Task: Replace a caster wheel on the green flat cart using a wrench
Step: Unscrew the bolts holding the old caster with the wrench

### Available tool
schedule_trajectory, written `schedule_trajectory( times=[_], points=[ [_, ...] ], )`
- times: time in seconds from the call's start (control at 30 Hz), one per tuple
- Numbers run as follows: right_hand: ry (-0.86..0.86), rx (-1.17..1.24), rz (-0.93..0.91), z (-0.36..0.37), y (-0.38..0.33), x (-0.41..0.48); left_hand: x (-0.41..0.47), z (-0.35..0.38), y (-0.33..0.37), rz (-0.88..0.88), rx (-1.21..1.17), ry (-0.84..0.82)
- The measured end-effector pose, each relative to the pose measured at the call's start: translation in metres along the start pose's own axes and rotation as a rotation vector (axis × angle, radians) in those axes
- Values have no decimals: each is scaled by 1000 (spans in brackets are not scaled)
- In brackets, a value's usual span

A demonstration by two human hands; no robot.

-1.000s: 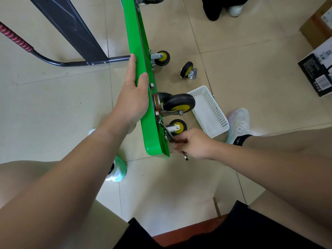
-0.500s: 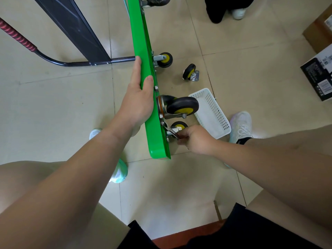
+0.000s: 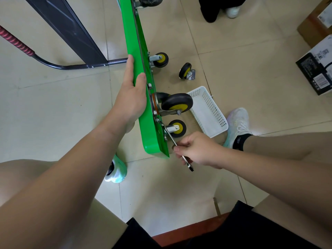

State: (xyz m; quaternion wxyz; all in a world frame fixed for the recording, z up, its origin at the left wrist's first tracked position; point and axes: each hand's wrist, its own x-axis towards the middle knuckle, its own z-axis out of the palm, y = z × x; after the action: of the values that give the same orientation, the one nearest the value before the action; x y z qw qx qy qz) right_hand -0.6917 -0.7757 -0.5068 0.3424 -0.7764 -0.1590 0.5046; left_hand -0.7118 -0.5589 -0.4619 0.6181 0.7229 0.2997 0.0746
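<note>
Nearest, the right hand [image 3: 197, 150] pinched a slim steel wrench [image 3: 171, 138] between thumb and curled fingers [image 3: 187, 141]. Its head reached beyond the fingertips to a bolt by the small yellow-hubbed caster wheel [image 3: 177, 127], which was mounted under the green flat cart [image 3: 136, 56] standing on edge. Farther on, the left hand [image 3: 131, 97] gripped the cart's rim, thumb over the edge. The wrench looked stiff, thin and probably slippery, so a hold nearer its free end, behind the fingers, would likely give more leverage. The cart seemed rigid and fairly heavy. Past the fingers, a loose caster [image 3: 186, 71] lay on the floor near a white basket [image 3: 208, 112].
</note>
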Motion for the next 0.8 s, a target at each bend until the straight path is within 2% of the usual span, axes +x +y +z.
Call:
schedule_trajectory(
  times=[0.27,0.6,0.8],
  points=[
    [-19,198,13,0,-7,-5,-1,0,3,-4,-5,-6],
    [-55,174,-11,5,-5,7,-1,0,1,-7,-10,-5],
    [-60,28,-21,6,0,22,2,-1,-1,-8,-6,-1]
  ],
)
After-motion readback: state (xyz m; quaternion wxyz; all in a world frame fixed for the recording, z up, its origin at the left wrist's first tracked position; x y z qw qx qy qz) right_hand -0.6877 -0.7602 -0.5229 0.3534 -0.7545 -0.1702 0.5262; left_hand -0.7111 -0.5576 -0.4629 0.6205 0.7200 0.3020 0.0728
